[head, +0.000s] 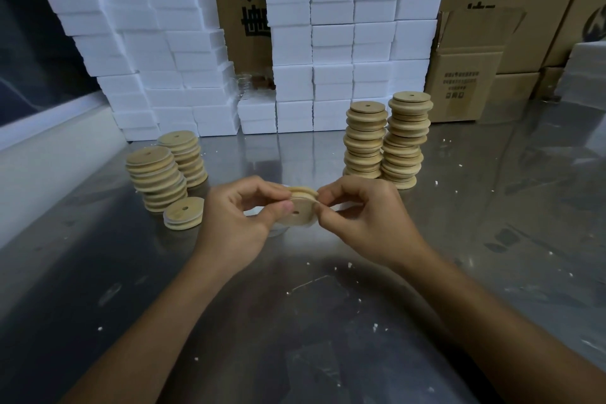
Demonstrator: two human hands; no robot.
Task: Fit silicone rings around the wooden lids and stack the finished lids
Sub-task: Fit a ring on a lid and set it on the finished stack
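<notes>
Head view gives us the whole bench, and the relation that matters sits dead centre: we hold one wooden lid (pixel 296 210) between our two hands, tilted so its drilled face looks back toward us, its axis running roughly from 6 toward 12 o'clock. Our left hand (pixel 239 215) lies at 9 o'clock of the lid, thumb pressed on the near face and fingers curled round the rim; our right hand (pixel 360 215) lies at 3 o'clock, fingertips pinched together on the opposite edge. Both are equally near, so neither has to reach. We judge that the silicone ring (pixel 313 207) is being worked into the groove under the right fingers, though the ring itself is too pale to make out surely.

Counting: at 10 o'clock of the hands stand two left stacks (pixel 164 170) with a short pile (pixel 183 212) of what looks like two lids just beside them. At 1 o'clock rise two taller right stacks (pixel 387 138), touching each other. Exact lid numbers per stack we cannot tell. Behind them sit white foam blocks (pixel 295 43) and cardboard cartons (pixel 465 82), all on the steel table (pixel 295 321)
</notes>
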